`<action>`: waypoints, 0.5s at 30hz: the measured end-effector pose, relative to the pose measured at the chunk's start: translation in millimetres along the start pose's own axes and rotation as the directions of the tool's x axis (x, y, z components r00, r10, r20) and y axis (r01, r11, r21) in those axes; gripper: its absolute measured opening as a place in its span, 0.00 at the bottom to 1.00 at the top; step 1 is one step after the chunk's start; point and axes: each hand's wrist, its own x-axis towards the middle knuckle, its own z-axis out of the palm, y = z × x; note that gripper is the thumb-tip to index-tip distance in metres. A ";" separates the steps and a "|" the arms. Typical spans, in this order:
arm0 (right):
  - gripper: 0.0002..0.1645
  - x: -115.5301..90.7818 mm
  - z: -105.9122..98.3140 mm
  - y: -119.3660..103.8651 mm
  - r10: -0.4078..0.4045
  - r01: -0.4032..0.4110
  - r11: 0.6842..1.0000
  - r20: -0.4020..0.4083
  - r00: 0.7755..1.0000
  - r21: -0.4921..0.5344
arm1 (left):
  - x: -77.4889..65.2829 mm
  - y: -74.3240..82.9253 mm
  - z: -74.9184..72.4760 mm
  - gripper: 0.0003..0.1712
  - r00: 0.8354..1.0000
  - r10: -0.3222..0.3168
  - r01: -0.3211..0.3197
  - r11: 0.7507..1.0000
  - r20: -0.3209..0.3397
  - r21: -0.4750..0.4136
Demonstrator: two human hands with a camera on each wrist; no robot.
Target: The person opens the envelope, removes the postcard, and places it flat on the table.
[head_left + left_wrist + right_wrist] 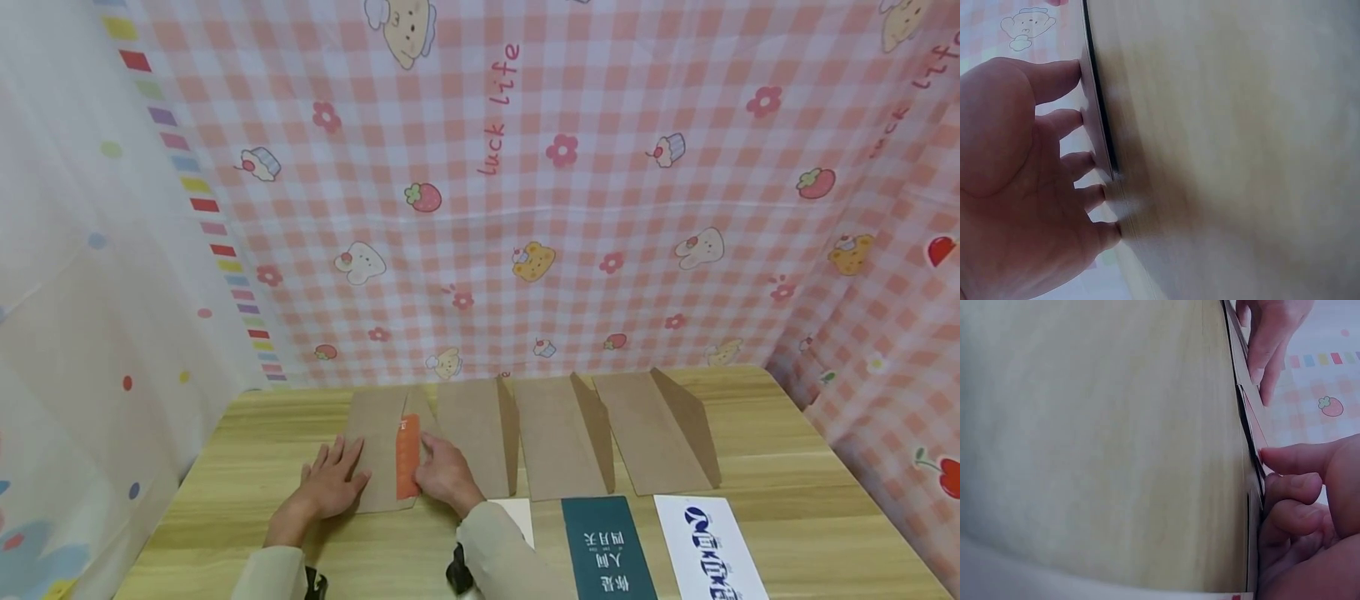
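A brown paper envelope (378, 425) lies on the wooden table with its flap folded out to the right. My left hand (330, 483) rests on its left part, fingers spread; in the left wrist view the fingertips (1088, 159) touch the surface. An orange card (407, 458) with white marks at its top shows as a narrow strip at the envelope's flap side. How much of it lies inside is hidden. My right hand (448, 473) pinches the card's right edge. The right wrist view shows the thumb on the edge and other fingers curled.
To the right, in a row, lie three more brown envelopes (472, 433) with raised flaps. Nearer me are a dark green card (607, 542), a white card with blue lettering (705, 533) and a pale card (520, 512) partly under the right sleeve. A checked curtain (562, 208) hangs behind.
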 end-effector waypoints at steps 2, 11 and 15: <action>0.45 0.4 0.4 0.7 0.007 -0.007 1.000 0.009 1.000 0.011 | 0.4 -0.6 0.9 0.35 1.000 -0.004 0.004 1.000 0.002 0.010; 0.45 1.8 0.6 0.9 0.011 -0.011 1.000 0.018 1.000 0.015 | 2.7 -0.6 2.0 0.36 1.000 -0.012 0.011 1.000 0.008 0.026; 0.46 2.5 1.3 0.8 0.014 -0.014 1.000 0.016 1.000 0.021 | 2.6 -0.7 1.4 0.36 1.000 -0.014 0.013 0.999 0.012 0.036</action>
